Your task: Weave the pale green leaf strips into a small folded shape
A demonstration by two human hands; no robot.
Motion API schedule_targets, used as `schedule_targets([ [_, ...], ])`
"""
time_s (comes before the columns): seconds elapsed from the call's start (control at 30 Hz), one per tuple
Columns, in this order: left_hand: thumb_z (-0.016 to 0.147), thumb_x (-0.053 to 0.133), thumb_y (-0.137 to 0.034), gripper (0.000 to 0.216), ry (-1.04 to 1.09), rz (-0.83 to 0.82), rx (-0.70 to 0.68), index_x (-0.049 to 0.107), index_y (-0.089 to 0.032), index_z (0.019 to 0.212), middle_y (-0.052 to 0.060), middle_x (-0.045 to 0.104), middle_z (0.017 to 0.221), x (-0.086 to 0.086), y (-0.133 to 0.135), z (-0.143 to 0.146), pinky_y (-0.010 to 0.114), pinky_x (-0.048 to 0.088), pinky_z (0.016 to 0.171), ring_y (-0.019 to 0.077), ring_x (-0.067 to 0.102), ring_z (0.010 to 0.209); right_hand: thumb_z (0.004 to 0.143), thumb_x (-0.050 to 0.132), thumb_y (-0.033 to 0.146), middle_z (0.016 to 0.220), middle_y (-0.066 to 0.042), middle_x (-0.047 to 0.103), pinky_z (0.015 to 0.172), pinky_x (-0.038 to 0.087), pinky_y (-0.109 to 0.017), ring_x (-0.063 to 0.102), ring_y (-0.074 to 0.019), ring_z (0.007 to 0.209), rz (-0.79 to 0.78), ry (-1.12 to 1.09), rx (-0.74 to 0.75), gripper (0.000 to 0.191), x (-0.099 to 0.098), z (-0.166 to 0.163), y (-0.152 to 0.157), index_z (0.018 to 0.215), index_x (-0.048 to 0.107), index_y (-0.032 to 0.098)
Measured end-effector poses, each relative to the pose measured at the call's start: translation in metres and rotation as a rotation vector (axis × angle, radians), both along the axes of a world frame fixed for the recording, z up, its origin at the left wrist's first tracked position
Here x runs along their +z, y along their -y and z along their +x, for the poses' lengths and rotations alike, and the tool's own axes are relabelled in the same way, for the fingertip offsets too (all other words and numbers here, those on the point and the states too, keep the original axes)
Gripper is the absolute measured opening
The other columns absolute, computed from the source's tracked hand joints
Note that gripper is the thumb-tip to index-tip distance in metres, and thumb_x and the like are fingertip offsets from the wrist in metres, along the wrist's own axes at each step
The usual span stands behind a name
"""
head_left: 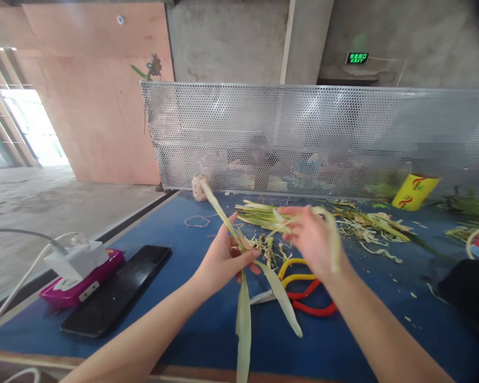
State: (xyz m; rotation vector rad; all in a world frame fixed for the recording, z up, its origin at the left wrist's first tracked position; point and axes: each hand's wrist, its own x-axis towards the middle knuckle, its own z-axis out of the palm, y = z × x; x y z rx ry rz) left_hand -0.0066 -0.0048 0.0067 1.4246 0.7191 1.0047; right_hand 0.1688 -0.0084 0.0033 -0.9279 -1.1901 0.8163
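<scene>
My left hand (pixel 223 255) is closed round a long pale green stalk (pixel 217 207) whose root end points up and away; two of its leaves (pixel 245 319) hang down past the table's near edge. My right hand (pixel 313 236), blurred by motion, pinches a thin strip of leaf (pixel 335 239) peeled from that stalk, just right of my left hand. Under my hands lie scissors with yellow and red handles (pixel 303 287) on the blue table (pixel 183 298).
A black phone (pixel 117 290) and a pink power bank with a white charger (pixel 77 268) lie at the left. Trimmed stalks and leaf scraps (pixel 343 221) spread behind my hands. A perforated metal screen (pixel 303 138) stands at the table's far edge, people behind it. A yellow container (pixel 415 191) stands at far right.
</scene>
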Motion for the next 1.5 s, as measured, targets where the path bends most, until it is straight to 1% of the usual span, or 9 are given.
schedule_targets([
  [0.07, 0.066, 0.068, -0.019, 0.1, 0.042, -0.021, 0.024, -0.004, -0.023, 0.136, -0.001, 0.058, 0.069, 0.0, -0.001, 0.001, 0.018, 0.042, 0.031, 0.0215, 0.066, 0.059, 0.08, 0.044, 0.052, 0.097, -0.005, 0.062, 0.06, 0.042, -0.03, 0.054, -0.0183, 0.081, 0.019, -0.016, -0.067, 0.034, 0.002, 0.009, -0.004, 0.083, 0.065, 0.025],
  [0.17, 0.069, 0.065, -0.02, 0.096, 0.113, -0.029, 0.02, -0.004, -0.024, 0.136, 0.003, 0.062, 0.078, 0.001, -0.002, 0.006, 0.019, 0.045, 0.034, 0.0222, 0.066, 0.064, 0.076, 0.052, 0.048, 0.087, -0.006, 0.06, 0.053, 0.039, -0.027, 0.05, -0.0138, 0.065, -0.072, -0.092, 0.039, 0.03, 0.003, 0.008, -0.003, 0.075, 0.065, 0.021],
  [0.23, 0.076, 0.059, -0.024, 0.085, 0.138, -0.046, 0.008, -0.001, -0.023, 0.136, 0.007, 0.064, 0.085, 0.002, -0.002, 0.008, 0.019, 0.044, 0.034, 0.021, 0.066, 0.064, 0.076, 0.053, 0.045, 0.074, -0.003, 0.055, 0.05, 0.036, -0.026, 0.045, -0.0106, 0.055, -0.091, -0.138, 0.179, 0.029, 0.003, 0.002, -0.001, 0.074, 0.065, 0.018],
  [0.33, 0.083, 0.048, -0.027, 0.07, 0.165, -0.103, 0.005, 0.002, -0.022, 0.135, 0.01, 0.064, 0.089, 0.002, -0.003, 0.007, 0.019, 0.041, 0.032, 0.0197, 0.066, 0.062, 0.076, 0.054, 0.042, 0.068, -0.001, 0.051, 0.045, 0.033, -0.024, 0.046, -0.0096, 0.052, -0.125, -0.195, 0.285, 0.027, 0.003, -0.007, 0.003, 0.075, 0.064, 0.017],
  [0.43, 0.084, 0.046, -0.026, 0.067, 0.183, -0.136, 0.006, 0.004, -0.021, 0.135, 0.011, 0.065, 0.089, 0.003, -0.003, 0.005, 0.02, 0.04, 0.032, 0.0198, 0.066, 0.061, 0.075, 0.056, 0.041, 0.068, -0.001, 0.051, 0.043, 0.033, -0.024, 0.049, -0.0105, 0.053, -0.155, -0.244, 0.315, 0.025, 0.002, -0.008, 0.003, 0.076, 0.063, 0.016],
  [0.97, 0.084, 0.045, -0.024, 0.061, 0.209, -0.155, -0.005, 0.009, -0.019, 0.134, 0.009, 0.066, 0.081, 0.003, -0.005, 0.003, 0.021, 0.041, 0.031, 0.0206, 0.065, 0.058, 0.068, 0.062, 0.043, 0.06, 0.0, 0.053, 0.043, 0.04, -0.024, 0.05, -0.0095, 0.047, -0.196, -0.278, 0.306, 0.031, -0.001, -0.009, 0.001, 0.071, 0.065, 0.013],
  [1.23, 0.084, 0.045, -0.024, 0.065, 0.178, -0.166, 0.008, 0.006, -0.02, 0.136, 0.009, 0.066, 0.084, 0.004, -0.004, 0.004, 0.021, 0.041, 0.031, 0.0202, 0.065, 0.058, 0.069, 0.062, 0.042, 0.059, 0.0, 0.054, 0.042, 0.041, -0.024, 0.051, -0.0095, 0.046, -0.204, -0.276, 0.333, 0.029, -0.004, -0.008, -0.001, 0.071, 0.065, 0.013],
  [1.4, 0.081, 0.05, -0.021, 0.073, 0.1, -0.146, 0.026, 0.002, -0.019, 0.137, 0.01, 0.065, 0.089, -0.003, -0.005, 0.006, 0.02, 0.039, 0.031, 0.0187, 0.064, 0.054, 0.068, 0.062, 0.045, 0.053, 0.0, 0.055, 0.042, 0.041, -0.024, 0.05, -0.0096, 0.042, -0.239, -0.215, 0.327, 0.032, -0.012, -0.011, -0.004, 0.068, 0.064, 0.014],
  [1.5, 0.078, 0.05, -0.016, 0.081, 0.08, -0.191, -0.023, -0.005, -0.021, 0.137, 0.011, 0.064, 0.093, -0.011, -0.011, 0.005, 0.022, 0.04, 0.032, 0.0188, 0.064, 0.054, 0.067, 0.062, 0.048, 0.053, -0.001, 0.055, 0.042, 0.043, -0.025, 0.052, -0.0114, 0.044, -0.28, -0.215, 0.337, 0.035, -0.017, -0.014, -0.007, 0.065, 0.063, 0.014],
])
